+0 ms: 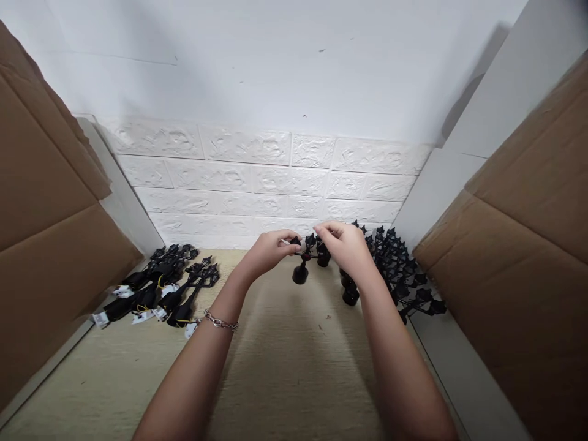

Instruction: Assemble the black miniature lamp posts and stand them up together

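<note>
A small black branched candelabra-like lamp point(301, 273) with a round base is upright between my hands. My left hand point(274, 248) pinches the lamp's left branch between thumb and fingers. My right hand point(342, 242) is closed in a pinch beside the tips of the middle and right branches; what its fingers hold, if anything, is too small to make out. Just behind the lamp, another black lamp point(324, 257) stands close to my right fingers. More black lamps point(351, 295) stand under and beside my right wrist, partly hidden by it.
A dense group of similar black lamps point(395, 263) fills the right side. At the left lie several black lamps point(172, 300) with white pieces and yellow wires showing at their bases. Cardboard sheets point(46, 245) flank the table point(294, 367), and a white brick-pattern wall point(271, 177) closes the back.
</note>
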Available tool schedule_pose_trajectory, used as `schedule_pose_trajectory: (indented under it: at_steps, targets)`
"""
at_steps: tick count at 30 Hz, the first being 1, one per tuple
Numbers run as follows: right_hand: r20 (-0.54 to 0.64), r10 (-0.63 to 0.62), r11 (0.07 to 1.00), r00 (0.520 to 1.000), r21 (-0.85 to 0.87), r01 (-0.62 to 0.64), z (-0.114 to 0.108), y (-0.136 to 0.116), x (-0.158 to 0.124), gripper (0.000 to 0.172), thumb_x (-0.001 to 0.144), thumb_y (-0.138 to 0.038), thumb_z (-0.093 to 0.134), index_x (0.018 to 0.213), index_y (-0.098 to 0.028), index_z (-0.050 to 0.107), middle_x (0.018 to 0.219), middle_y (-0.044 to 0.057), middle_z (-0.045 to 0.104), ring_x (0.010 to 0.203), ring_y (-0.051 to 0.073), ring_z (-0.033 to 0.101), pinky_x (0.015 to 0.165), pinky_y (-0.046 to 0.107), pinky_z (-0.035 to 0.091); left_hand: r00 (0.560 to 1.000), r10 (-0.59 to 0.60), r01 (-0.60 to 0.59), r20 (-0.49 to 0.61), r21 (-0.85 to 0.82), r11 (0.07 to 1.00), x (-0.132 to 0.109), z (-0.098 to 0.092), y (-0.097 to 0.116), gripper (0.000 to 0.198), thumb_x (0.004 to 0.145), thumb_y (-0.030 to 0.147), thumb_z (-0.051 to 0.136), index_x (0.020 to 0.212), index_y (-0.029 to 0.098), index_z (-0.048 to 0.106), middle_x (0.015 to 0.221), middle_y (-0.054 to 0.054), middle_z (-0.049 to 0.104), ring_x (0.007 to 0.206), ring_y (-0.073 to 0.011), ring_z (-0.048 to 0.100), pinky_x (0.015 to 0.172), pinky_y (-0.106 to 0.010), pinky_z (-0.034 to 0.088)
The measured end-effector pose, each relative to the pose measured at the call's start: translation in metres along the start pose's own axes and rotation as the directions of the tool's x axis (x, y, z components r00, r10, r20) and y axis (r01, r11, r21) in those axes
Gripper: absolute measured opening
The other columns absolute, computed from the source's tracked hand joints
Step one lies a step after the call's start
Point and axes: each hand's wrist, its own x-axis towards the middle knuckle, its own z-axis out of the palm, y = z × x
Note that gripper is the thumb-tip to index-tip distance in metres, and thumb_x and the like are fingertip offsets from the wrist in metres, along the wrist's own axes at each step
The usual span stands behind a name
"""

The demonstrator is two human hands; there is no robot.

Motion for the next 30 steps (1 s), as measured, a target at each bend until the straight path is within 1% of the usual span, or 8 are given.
schedule_pose_trajectory:
  at_steps: [3, 5, 11, 13, 17, 22, 25, 30]
  targets:
    - [-0.125, 0.018, 0.998, 0.992, 0.069, -0.01, -0.008, 0.004, 0.003, 0.028, 0.078, -0.036, 0.047, 0.086, -0.018, 0.066, 0.082, 0.003, 0.067, 0.07, 0.015, 0.057, 0.067, 0.026, 0.041, 0.995, -0.059, 0.062, -0.085, 0.032, 0.998, 0.005, 0.003, -0.009, 0.024, 0.072, 0.034, 0.055, 0.087, 0.018, 0.062, 0.076, -0.001, 0.064, 0.072, -0.0154, 0.058, 0.067, -0.025, 0.041]
    - [-0.165, 0.043, 0.994, 0.985, 0.108, -0.025, -0.015, 0.006, 0.004, 0.03, 0.078, -0.037, 0.047, 0.091, -0.018, 0.065, 0.086, 0.004, 0.066, 0.07, 0.016, 0.058, 0.068, 0.027, 0.043, 0.987, -0.11, 0.114, -0.121, 0.029, 0.993, 0.009, 0.009, -0.015, 0.024, 0.071, 0.035, 0.056, 0.085, 0.017, 0.061, 0.073, -0.001, 0.062, 0.071, -0.0163, 0.057, 0.065, -0.025, 0.04]
    - [-0.172, 0.087, 0.993, 0.981, 0.089, -0.072, -0.029, 0.004, 0.002, 0.031, 0.078, -0.038, 0.046, 0.088, -0.017, 0.066, 0.08, 0.002, 0.065, 0.068, 0.016, 0.057, 0.065, 0.026, 0.042, 0.983, -0.12, 0.12, -0.14, -0.008, 0.993, 0.014, 0.039, -0.022, 0.024, 0.07, 0.034, 0.057, 0.086, 0.016, 0.058, 0.076, -0.001, 0.06, 0.072, -0.0154, 0.057, 0.066, -0.025, 0.041]
    - [-0.133, 0.077, 0.997, 0.988, 0.008, -0.076, -0.029, 0.004, 0.001, 0.031, 0.078, -0.039, 0.045, 0.081, -0.016, 0.066, 0.072, 0.001, 0.063, 0.066, 0.015, 0.056, 0.063, 0.025, 0.041, 0.988, -0.109, 0.107, -0.113, -0.019, 0.994, 0.015, 0.048, -0.021, 0.022, 0.07, 0.034, 0.057, 0.084, 0.017, 0.058, 0.074, 0.0, 0.06, 0.07, -0.015, 0.057, 0.066, -0.025, 0.042]
    - [0.055, 0.036, 0.979, 0.998, -0.202, -0.024, -0.023, 0.006, 0.002, 0.027, 0.077, -0.033, 0.047, 0.067, -0.017, 0.066, 0.063, 0.001, 0.059, 0.065, 0.015, 0.053, 0.06, 0.023, 0.037, 0.992, -0.106, 0.104, -0.067, -0.037, 0.994, 0.014, 0.055, -0.022, 0.021, 0.069, 0.033, 0.058, 0.083, 0.017, 0.058, 0.071, 0.0, 0.06, 0.066, -0.0149, 0.058, 0.063, -0.025, 0.042]
    - [0.217, 0.11, 0.906, 0.97, -0.424, -0.008, -0.01, 0.013, 0.004, 0.023, 0.075, -0.025, 0.048, 0.061, -0.019, 0.064, 0.059, 0.002, 0.059, 0.058, 0.013, 0.05, 0.054, 0.022, 0.033, 0.994, -0.105, 0.103, -0.036, -0.045, 0.994, 0.014, 0.056, -0.023, 0.022, 0.07, 0.034, 0.058, 0.085, 0.017, 0.058, 0.075, 0.0, 0.061, 0.068, -0.0148, 0.061, 0.064, -0.025, 0.043]
    - [0.255, 0.15, 0.871, 0.955, -0.492, -0.005, -0.003, 0.018, 0.006, 0.024, 0.075, -0.023, 0.047, 0.058, -0.018, 0.063, 0.056, 0.003, 0.057, 0.054, 0.013, 0.049, 0.051, 0.022, 0.03, 0.994, -0.107, 0.106, -0.022, -0.041, 0.993, 0.014, 0.056, -0.024, 0.023, 0.07, 0.034, 0.057, 0.087, 0.018, 0.058, 0.078, -0.001, 0.061, 0.07, -0.0153, 0.062, 0.064, -0.025, 0.044]
    - [0.247, 0.144, 0.856, 0.958, -0.517, 0.005, 0.004, 0.019, 0.007, 0.022, 0.077, -0.023, 0.046, 0.068, -0.018, 0.066, 0.062, 0.004, 0.061, 0.059, 0.013, 0.053, 0.053, 0.022, 0.031, 0.992, -0.13, 0.13, -0.001, -0.016, 0.991, 0.014, 0.054, -0.025, 0.028, 0.073, 0.037, 0.053, 0.093, 0.017, 0.058, 0.082, -0.003, 0.064, 0.073, -0.0168, 0.063, 0.066, -0.026, 0.045]
